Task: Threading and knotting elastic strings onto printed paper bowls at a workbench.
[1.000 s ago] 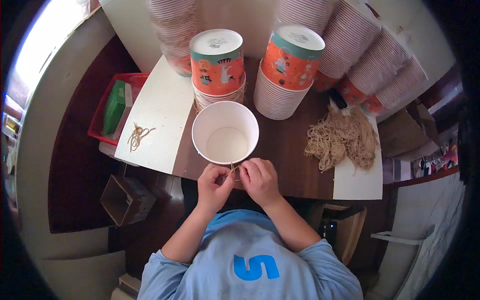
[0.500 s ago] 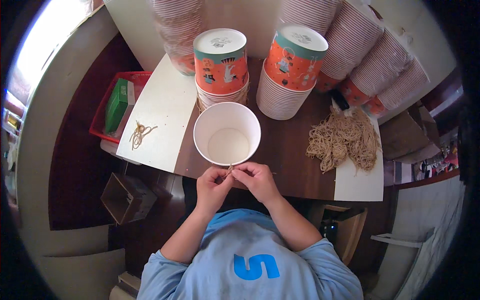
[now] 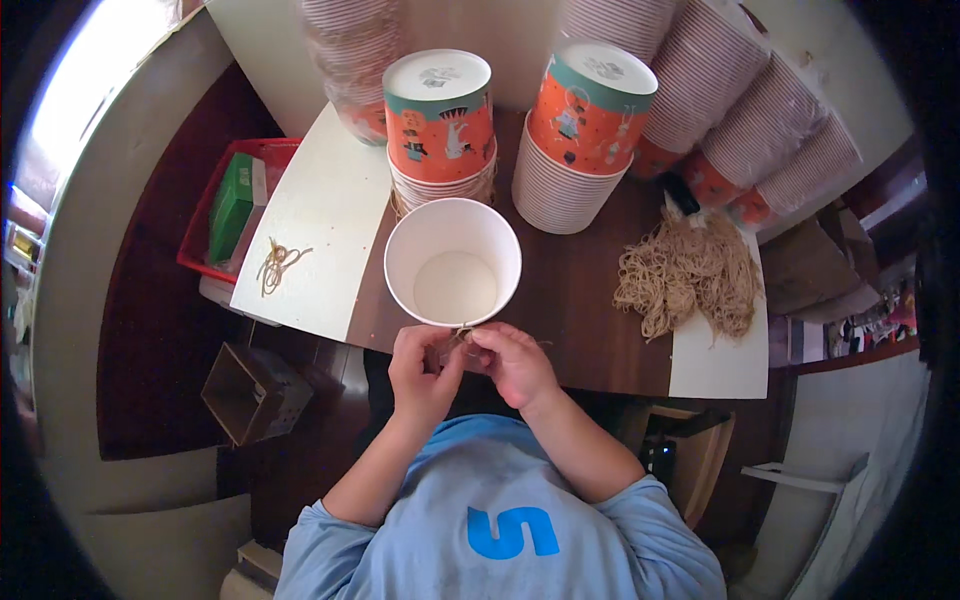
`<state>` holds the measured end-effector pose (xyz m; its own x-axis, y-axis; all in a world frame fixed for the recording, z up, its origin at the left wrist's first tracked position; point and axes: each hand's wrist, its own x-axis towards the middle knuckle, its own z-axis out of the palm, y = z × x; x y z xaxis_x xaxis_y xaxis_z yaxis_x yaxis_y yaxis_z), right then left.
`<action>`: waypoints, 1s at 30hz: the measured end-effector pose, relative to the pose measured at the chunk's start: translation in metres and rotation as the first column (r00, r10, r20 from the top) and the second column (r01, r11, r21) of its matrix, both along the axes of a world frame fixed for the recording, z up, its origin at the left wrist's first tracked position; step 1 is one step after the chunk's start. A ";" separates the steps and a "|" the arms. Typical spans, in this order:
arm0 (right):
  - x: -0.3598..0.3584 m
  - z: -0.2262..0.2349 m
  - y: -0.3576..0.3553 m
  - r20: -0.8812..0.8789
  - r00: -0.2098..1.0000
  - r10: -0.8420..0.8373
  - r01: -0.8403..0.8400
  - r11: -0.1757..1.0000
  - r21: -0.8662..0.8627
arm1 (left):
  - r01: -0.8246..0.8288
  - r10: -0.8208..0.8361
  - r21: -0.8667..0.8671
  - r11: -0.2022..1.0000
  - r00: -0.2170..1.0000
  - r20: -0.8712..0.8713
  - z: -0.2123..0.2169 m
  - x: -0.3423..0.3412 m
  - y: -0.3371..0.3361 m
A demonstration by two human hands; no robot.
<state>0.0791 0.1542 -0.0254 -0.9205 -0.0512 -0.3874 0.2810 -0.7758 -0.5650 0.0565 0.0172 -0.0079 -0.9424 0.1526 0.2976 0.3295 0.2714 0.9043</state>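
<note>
Pinching thin tan string (image 3: pixel 461 336) between curled fingertips of left hand (image 3: pixel 423 378) and right hand (image 3: pixel 518 370), just below the middle of the frame; impossible to make out the strand's path behind the fingers. Probably soft, limp and easily snagged: best taken near an end, between thumb and forefinger. Just above, at centre, see a white paper tub (image 3: pixel 408 245), mouth toward the camera, near rim beside the fingertips. Likely light, stiff at the rim, easily dented in the wall: best held by the rim. Farther out, notice orange tubs (image 3: pixel 440 135) stacked at upper centre, tangled string (image 3: pixel 690 275) at right, a small string bundle (image 3: pixel 280 266) at left.
</note>
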 end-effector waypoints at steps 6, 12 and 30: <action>0.005 -0.005 -0.002 -0.066 0.998 0.011 -0.005 0.995 0.099 | 0.024 -0.070 -0.131 0.991 0.932 -0.355 -0.005 -0.001 -0.001; 0.006 0.001 -0.005 -0.055 0.998 -0.015 0.021 0.994 0.110 | 0.058 -0.086 -0.108 0.992 0.958 -0.273 0.005 0.001 0.000; 0.002 -0.004 0.000 0.005 1.000 0.024 -0.023 0.999 -0.039 | 0.106 -0.124 0.122 0.987 0.982 0.142 -0.007 0.003 -0.009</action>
<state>0.0809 0.1539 -0.0298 -0.9169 -0.0880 -0.3893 0.3021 -0.7903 -0.5330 0.0596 0.0082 -0.0148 -0.9555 0.2358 0.1772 0.2122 0.1322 0.9683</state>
